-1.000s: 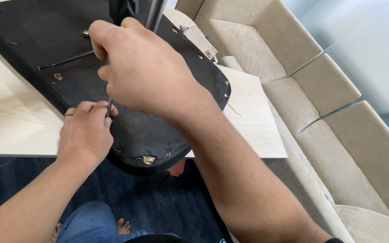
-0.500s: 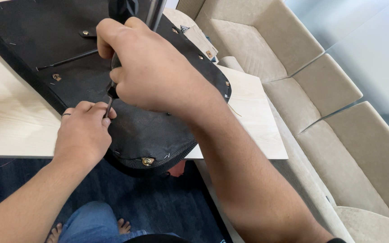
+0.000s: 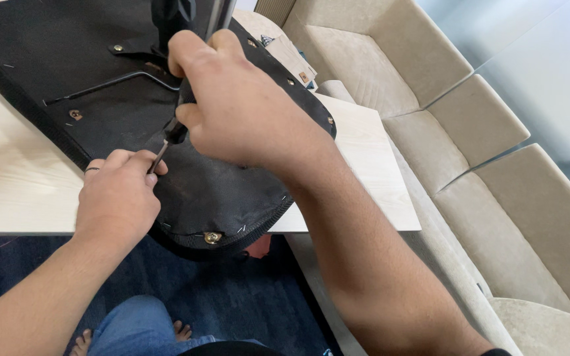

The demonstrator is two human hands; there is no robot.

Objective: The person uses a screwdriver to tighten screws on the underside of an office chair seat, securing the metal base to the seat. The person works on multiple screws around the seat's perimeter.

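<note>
An upturned black chair seat lies on a light wooden table, its fabric underside up with brass screws and a thin metal lever. My right hand is shut on a screwdriver with a dark handle, its shaft slanting down and to the left. My left hand rests on the seat's near edge, fingers pinched around the shaft's tip; a ring shows on one finger. A brass screw sits in the seat's front rim.
A beige sofa with several cushions runs along the right. A black and chrome chair column rises from the seat at the top. Below the table are dark blue carpet, my jeans and bare feet.
My right hand has shifted slightly right and up with the screwdriver. My left hand stays pinched at the tip. The view has drifted a little, the seat shifting in the picture.
</note>
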